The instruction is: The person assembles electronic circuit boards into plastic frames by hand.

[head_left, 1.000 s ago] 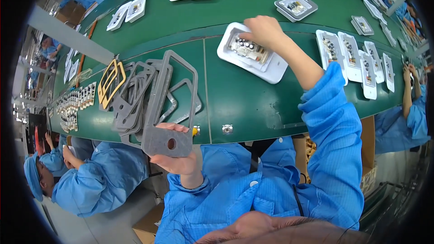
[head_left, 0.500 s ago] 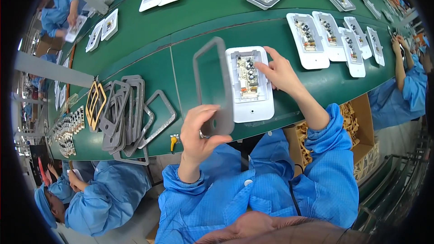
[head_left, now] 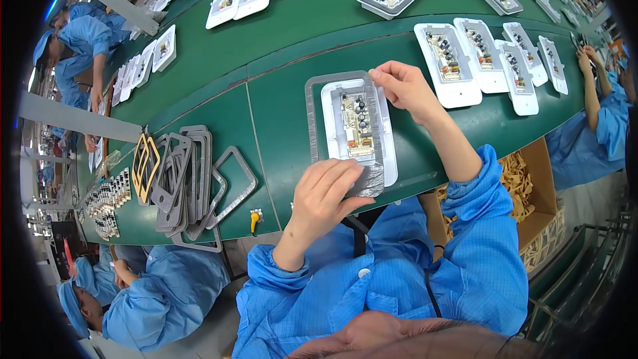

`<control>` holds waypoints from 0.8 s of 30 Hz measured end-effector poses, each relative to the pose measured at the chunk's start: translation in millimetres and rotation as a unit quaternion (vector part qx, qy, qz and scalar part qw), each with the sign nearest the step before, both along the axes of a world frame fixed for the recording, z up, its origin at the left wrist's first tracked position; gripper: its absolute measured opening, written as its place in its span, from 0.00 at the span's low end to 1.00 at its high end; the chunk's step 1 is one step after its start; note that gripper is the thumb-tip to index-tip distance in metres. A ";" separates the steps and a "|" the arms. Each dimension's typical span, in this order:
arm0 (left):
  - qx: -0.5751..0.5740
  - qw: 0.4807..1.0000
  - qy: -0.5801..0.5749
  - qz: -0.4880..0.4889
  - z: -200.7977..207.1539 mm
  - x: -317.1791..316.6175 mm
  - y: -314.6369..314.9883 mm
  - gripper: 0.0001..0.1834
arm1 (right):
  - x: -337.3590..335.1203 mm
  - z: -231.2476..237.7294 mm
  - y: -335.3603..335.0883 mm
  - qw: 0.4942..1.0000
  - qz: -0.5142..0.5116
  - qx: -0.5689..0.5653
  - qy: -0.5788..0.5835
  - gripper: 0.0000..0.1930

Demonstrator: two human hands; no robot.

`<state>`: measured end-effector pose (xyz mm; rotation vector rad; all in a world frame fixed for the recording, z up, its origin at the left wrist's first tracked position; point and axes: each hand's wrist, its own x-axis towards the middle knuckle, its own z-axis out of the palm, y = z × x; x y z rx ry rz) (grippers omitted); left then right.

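Note:
A white plastic housing [head_left: 390,154] lies on the green table in front of me, with a circuit board [head_left: 355,123] in its recess. Over it, offset to the left, is a thin grey gasket frame [head_left: 367,185]. My left hand [head_left: 321,199] grips the gasket's near, wider end, fingers over it and thumb at the edge. At its far right corner, my right hand [head_left: 407,92] pinches the gasket between thumb and forefinger. The gasket's left side sits outside the housing; whether it touches the housing I cannot tell.
Grey gaskets [head_left: 191,179] and yellow-edged ones [head_left: 143,167] are piled left, beside rows of circuit boards [head_left: 106,203]. Several filled housings [head_left: 458,98] stand right; more line the far belt [head_left: 312,16]. A yellow knob [head_left: 255,221] is near the edge. Co-workers sit both sides; a carton [head_left: 541,209] is lower right.
The gasket has come down from a raised, tilted position to lie over the housing. My right hand has left the housing and taken the gasket's far corner. The housing has shifted slightly left.

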<state>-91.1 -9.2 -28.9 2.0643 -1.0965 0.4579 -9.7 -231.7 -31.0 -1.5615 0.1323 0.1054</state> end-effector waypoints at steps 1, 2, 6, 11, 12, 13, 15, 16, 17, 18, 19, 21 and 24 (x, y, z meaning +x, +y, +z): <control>0.004 1.000 -0.003 -0.006 0.0 0.2 -1.1 0.32 | 0.2 -1.3 -1.9 0.999 0.012 0.046 0.013 0.12; 0.006 1.000 -0.001 -0.007 -0.1 -0.3 -2.0 0.32 | 0.2 -2.1 -1.2 0.999 0.012 0.048 0.014 0.12; 0.020 1.000 0.001 -0.009 -0.2 1.3 -7.0 0.31 | 3.1 -3.9 -3.2 0.993 -0.013 0.117 0.017 0.11; 0.031 0.999 -0.001 -0.009 -0.4 1.1 -10.4 0.31 | 1.6 -0.5 -3.6 0.995 -0.013 0.102 0.017 0.10; 0.032 0.999 0.001 -0.008 -0.6 0.8 -10.5 0.31 | 1.1 1.1 -3.1 0.996 -0.007 0.087 0.009 0.09; 0.033 0.999 0.002 -0.007 -0.9 0.5 -10.7 0.31 | 0.7 2.0 -2.5 0.997 -0.001 0.072 0.001 0.09; 0.035 0.999 0.006 -0.007 -1.8 0.0 -11.7 0.31 | 0.4 -0.1 -2.2 0.998 -0.002 0.068 -0.004 0.08; 0.036 0.999 0.012 -0.008 -2.1 0.0 -12.5 0.31 | 1.0 -1.8 -2.5 0.998 -0.004 0.064 -0.007 0.08; 0.036 0.999 0.009 -0.008 -2.2 -0.2 -13.1 0.31 | 2.5 -4.6 -3.0 0.998 -0.004 0.065 -0.009 0.08; 0.039 0.999 0.012 0.001 -2.7 -1.1 -13.8 0.31 | 3.8 -8.6 -3.4 0.999 -0.006 0.045 -0.011 0.08; 0.041 0.999 0.015 0.011 -2.9 -1.5 -14.6 0.31 | 5.2 -10.7 -3.6 1.000 -0.008 0.025 -0.012 0.07; 0.045 0.999 0.013 0.017 -2.5 -0.8 -16.8 0.31 | 7.4 -9.9 -2.8 1.000 -0.013 0.016 -0.015 0.07; 0.049 0.998 0.013 0.025 -2.8 -1.0 -19.1 0.32 | 9.1 -12.8 -3.8 1.000 -0.020 0.001 -0.017 0.07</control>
